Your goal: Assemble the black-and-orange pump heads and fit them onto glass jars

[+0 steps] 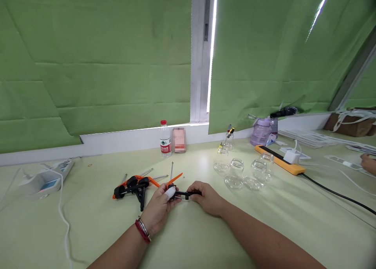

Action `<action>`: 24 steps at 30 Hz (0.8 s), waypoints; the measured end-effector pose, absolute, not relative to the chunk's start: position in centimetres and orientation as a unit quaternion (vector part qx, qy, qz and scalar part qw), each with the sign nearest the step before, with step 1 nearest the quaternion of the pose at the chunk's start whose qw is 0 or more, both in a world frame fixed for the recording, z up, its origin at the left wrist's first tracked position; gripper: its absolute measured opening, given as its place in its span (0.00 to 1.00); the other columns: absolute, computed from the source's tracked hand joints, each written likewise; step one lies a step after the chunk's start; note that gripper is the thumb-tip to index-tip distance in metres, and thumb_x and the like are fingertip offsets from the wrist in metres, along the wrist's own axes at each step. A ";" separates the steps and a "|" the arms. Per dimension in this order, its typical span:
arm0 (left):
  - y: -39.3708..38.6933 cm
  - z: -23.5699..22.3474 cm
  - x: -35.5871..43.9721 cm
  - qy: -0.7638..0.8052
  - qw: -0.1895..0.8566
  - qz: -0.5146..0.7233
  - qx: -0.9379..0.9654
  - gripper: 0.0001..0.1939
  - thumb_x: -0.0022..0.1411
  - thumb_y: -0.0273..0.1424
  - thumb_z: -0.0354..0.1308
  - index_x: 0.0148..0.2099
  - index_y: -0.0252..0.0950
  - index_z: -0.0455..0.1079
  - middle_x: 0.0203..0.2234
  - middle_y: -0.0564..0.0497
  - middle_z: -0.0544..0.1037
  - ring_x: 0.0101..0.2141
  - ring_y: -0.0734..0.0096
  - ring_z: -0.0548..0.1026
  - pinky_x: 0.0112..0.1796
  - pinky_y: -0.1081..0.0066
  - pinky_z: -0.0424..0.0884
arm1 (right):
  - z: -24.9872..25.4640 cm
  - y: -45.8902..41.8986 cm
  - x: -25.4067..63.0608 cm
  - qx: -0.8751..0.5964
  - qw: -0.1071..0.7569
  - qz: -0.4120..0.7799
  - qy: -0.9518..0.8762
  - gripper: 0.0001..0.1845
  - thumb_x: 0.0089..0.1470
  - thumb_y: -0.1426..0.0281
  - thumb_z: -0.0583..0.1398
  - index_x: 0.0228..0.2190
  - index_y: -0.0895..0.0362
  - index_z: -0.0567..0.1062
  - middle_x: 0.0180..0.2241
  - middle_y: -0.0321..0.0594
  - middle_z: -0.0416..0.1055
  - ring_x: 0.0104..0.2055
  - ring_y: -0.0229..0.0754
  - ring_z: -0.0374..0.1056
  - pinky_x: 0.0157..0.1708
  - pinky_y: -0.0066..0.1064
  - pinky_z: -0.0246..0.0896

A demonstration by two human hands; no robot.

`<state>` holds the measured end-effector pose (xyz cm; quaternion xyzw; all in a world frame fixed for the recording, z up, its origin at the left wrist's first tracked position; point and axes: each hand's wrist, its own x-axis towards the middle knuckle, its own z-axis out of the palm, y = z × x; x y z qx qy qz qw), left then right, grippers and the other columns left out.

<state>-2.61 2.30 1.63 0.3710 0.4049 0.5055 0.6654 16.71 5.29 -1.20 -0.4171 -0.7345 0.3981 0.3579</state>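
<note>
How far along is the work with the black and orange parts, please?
One assembly already looks joined, beside the left hand. In hand is a second unit: the left hand grips it, the right hand pinches its black bar. Finishing it seems left, as both hands work on it; I cannot tell which parts it lacks.

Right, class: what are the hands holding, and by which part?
A black rod-like part: left hand at the end beside the orange strip, right hand at the other.

Plain shared worktable [96, 230] beside green-covered windows [202, 57].
</note>
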 end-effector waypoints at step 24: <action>1.6 1.9 -2.2 0.492 0.535 0.462 0.509 0.13 0.47 0.25 0.58 0.37 0.38 0.61 0.31 0.56 0.68 0.29 0.73 0.67 0.36 0.71 0.65 | -1.1 3.9 15.5 -0.385 0.354 0.451 -0.724 0.08 0.50 0.74 0.53 0.33 0.56 0.70 0.25 0.32 0.63 0.26 0.34 0.55 0.27 0.26 0.51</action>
